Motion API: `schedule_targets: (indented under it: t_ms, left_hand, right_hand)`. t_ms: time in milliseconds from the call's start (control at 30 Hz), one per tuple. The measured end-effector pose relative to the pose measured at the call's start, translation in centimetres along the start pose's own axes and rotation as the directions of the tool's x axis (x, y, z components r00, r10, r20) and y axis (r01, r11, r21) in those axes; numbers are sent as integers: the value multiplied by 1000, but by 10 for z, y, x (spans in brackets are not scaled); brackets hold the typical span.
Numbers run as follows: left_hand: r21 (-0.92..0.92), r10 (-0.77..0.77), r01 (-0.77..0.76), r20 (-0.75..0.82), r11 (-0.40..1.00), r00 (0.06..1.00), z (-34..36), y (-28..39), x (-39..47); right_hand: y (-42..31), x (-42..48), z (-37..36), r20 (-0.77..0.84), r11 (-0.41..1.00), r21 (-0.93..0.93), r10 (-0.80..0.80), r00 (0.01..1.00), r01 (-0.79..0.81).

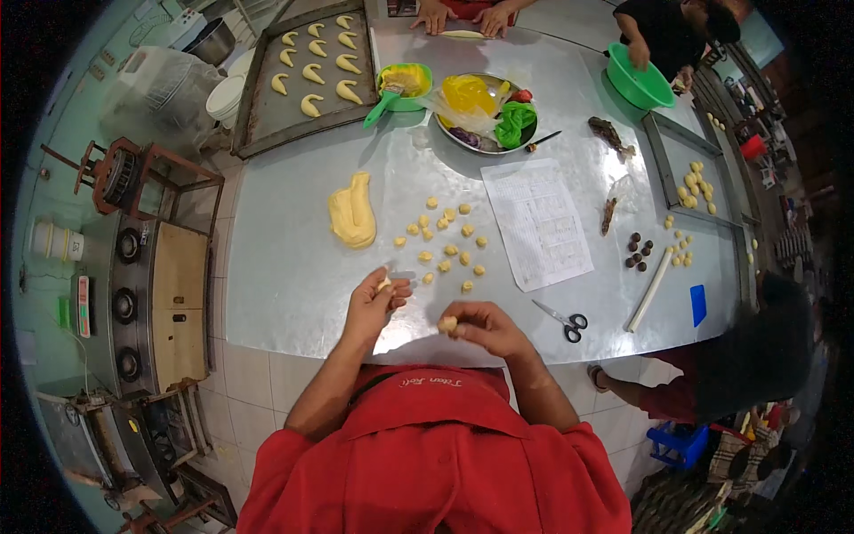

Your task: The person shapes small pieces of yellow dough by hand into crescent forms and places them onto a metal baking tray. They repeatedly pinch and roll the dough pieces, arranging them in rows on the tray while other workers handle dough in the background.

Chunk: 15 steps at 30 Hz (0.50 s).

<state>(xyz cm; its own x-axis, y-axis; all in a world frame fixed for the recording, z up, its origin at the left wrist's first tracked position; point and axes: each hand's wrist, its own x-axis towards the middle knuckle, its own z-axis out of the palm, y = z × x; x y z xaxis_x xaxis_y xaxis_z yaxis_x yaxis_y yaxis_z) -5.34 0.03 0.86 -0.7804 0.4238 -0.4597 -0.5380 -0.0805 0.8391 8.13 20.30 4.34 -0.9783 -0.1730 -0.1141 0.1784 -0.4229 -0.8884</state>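
Note:
My left hand is raised over the near edge of the metal table, a small pale piece of dough between thumb and fingers. To its right, my right hand grips a small lump of yellow dough in its fingertips. Beyond both hands, several small dough pieces lie scattered on the metal. A large folded slab of yellow dough rests to their left. Printed paper sheets lie to their right, with scissors near the closest corner.
A baking tray holds crescent-shaped dough. Beside it are a green container with a brush and a metal bowl of bags. At right lie dark balls, a rolling pin and a blue scraper. Co-workers stand around the table.

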Motion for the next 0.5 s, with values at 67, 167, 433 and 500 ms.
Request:
schedule_targets:
  t_ms: [67,167,433,500]
  left_hand:
    - [63,-11,11,0,998,1000,-9,1,-3]
    - [145,-37,28,63,989,997,-43,-23,-2]
    - [326,-5,-43,145,944,989,-41,-33,-16]
    - [247,33,-64,129,967,991,-22,-23,-21]
  right_hand:
    - [12,-2,-8,-188,996,-15,-92,978,91]
    - [36,-11,-22,-364,995,87,-6,932,40]
    - [26,-7,-12,-481,989,35,-107,870,141]
    - [24,-1,-8,-501,985,-90,-170,848,144]
